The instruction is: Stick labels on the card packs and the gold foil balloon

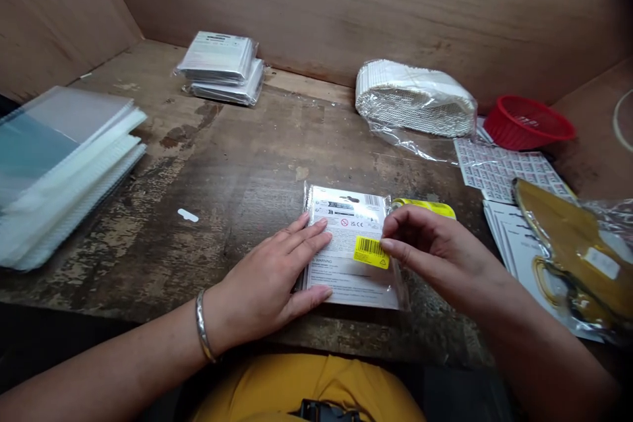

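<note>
While left hand (262,283) lies open, flat on plastic-sleeved packet (346,234), right hand (438,250) pinches edge of yellow barcode sticker (368,252). Packet on bench (237,171) between hands, long axis pointing away from body, left hand overlapping more.

A paper barcode sticker (370,252) sits on the flat plastic-wrapped packet (346,227) on the wooden counter (237,165), with stacked plastic-wrapped packets (220,69) behind it.
</note>
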Demonstrator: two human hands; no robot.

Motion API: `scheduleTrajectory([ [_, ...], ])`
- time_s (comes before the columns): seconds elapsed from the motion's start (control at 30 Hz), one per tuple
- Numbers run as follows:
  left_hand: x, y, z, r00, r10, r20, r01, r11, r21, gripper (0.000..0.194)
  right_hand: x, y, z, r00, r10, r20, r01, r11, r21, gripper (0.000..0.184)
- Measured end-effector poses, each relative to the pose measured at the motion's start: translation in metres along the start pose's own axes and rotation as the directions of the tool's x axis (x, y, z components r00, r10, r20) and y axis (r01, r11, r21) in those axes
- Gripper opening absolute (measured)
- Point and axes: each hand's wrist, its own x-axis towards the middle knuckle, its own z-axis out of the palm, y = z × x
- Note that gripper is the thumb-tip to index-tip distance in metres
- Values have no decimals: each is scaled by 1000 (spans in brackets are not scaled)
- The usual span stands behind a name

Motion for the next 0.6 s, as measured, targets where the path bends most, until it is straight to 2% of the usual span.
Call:
scheduleTrajectory([
  [0.3,-1,-1,1,1000,-8,-1,8,1000,-14,63,5,9,14,1000,-10,7,10,999,-52,9],
  [0.6,-1,-1,1,1000,7,-17,-7,1000,-17,62,10,1,10,994,-45,104,60,988,-145,9],
])
